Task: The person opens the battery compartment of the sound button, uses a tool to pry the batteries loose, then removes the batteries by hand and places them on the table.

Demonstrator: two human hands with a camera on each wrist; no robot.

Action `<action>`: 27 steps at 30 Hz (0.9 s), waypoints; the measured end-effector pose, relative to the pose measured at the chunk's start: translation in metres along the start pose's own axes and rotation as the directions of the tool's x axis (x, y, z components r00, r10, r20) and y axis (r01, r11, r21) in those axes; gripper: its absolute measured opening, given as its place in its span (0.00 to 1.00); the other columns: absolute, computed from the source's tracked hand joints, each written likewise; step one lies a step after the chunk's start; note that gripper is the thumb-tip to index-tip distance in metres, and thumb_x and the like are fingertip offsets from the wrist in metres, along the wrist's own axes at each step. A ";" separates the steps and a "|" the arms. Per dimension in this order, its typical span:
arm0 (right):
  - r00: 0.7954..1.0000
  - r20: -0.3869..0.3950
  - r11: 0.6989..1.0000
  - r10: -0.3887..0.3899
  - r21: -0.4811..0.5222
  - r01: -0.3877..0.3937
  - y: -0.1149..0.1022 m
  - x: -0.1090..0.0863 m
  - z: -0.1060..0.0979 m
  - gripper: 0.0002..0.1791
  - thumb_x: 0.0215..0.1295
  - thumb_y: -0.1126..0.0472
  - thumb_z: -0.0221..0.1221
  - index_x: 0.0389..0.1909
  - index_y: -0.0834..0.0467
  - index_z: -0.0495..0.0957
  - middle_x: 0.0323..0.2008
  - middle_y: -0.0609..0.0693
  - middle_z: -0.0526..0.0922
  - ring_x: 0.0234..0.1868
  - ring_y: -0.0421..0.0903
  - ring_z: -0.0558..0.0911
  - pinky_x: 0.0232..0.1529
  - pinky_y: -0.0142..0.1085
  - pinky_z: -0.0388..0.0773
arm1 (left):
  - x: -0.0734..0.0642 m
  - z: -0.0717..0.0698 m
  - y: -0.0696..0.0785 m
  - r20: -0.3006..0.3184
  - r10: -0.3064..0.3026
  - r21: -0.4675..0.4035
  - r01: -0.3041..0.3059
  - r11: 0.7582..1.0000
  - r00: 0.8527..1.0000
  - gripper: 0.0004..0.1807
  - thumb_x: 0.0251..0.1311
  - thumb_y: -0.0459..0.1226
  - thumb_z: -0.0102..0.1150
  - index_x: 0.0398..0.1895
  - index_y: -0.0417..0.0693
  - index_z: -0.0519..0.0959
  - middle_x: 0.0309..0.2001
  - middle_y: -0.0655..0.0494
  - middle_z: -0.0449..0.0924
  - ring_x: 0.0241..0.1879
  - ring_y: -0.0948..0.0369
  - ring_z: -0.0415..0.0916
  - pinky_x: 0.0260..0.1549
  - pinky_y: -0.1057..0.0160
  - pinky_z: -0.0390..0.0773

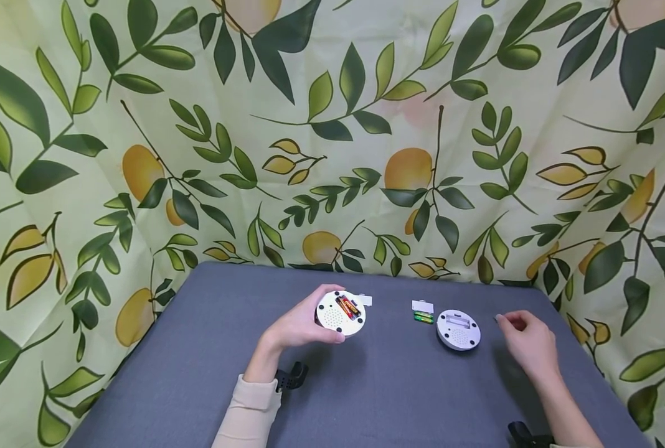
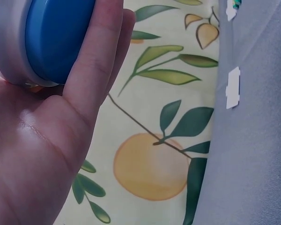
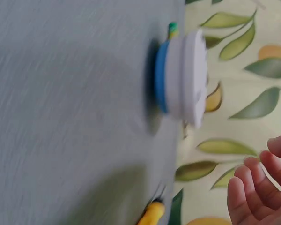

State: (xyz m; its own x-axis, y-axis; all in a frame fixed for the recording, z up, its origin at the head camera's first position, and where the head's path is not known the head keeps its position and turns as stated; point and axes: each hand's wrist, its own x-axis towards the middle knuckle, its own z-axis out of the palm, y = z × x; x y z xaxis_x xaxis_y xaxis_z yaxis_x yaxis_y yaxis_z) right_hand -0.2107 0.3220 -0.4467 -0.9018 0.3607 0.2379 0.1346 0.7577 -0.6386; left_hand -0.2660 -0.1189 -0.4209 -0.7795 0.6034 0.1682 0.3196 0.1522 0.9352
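Note:
My left hand (image 1: 304,320) grips a round white device (image 1: 332,320) by its side, its back facing the head camera. Two red-and-black batteries (image 1: 348,307) lie in its opened compartment; its blue face (image 2: 58,40) shows in the left wrist view. My right hand (image 1: 530,343) is raised over the table's right side, fingers loosely bent, with nothing visible between them. Left of it, a second round device (image 1: 458,330) lies blue side down, its battery compartment uncovered and without batteries. A yellow-handled tool (image 3: 152,213) with a thin metal end lies below the right hand; its kind is blurred.
Green batteries (image 1: 423,317) lie beside a white battery cover (image 1: 422,305), left of the second device. Another white cover (image 1: 366,300) lies behind the held device. A leaf-and-fruit patterned cloth (image 1: 332,155) hangs behind the grey table (image 1: 198,348).

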 end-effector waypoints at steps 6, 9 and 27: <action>0.999 0.006 0.996 -0.050 0.074 0.049 -0.030 -0.011 0.004 0.20 0.74 0.50 0.58 0.46 0.65 0.81 0.37 0.58 0.83 0.37 0.49 0.76 0.31 0.33 0.68 | 0.000 0.001 0.000 -0.001 0.011 0.000 -0.011 1.000 1.000 0.47 0.45 0.33 0.78 0.71 0.49 0.64 0.54 0.51 0.76 0.50 0.54 0.74 0.50 0.59 0.73; 0.997 0.017 0.992 -0.075 0.106 0.073 -0.042 -0.016 0.005 0.20 0.74 0.48 0.58 0.46 0.64 0.81 0.38 0.57 0.83 0.38 0.48 0.75 0.32 0.31 0.69 | 0.002 0.001 0.001 0.006 0.015 -0.006 -0.015 1.000 1.000 0.48 0.45 0.33 0.78 0.71 0.48 0.63 0.55 0.50 0.75 0.51 0.54 0.74 0.50 0.58 0.73; 0.941 0.015 0.864 -0.338 0.401 0.305 -0.106 -0.040 0.023 0.09 0.71 0.59 0.64 0.46 0.59 0.82 0.39 0.51 0.83 0.37 0.39 0.79 0.36 0.28 0.75 | 0.000 0.001 0.004 0.008 0.014 -0.011 -0.014 1.000 1.000 0.48 0.46 0.32 0.77 0.72 0.49 0.63 0.55 0.49 0.75 0.50 0.54 0.74 0.50 0.60 0.74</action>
State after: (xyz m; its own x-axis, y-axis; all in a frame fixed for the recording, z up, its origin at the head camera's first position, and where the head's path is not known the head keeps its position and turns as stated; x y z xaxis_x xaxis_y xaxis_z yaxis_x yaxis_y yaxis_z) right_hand -0.1983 0.2149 -0.4057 -0.9001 0.0748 0.4291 -0.3228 0.5468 -0.7725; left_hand -0.2645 -0.1176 -0.4178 -0.7707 0.6117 0.1787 0.3245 0.1354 0.9361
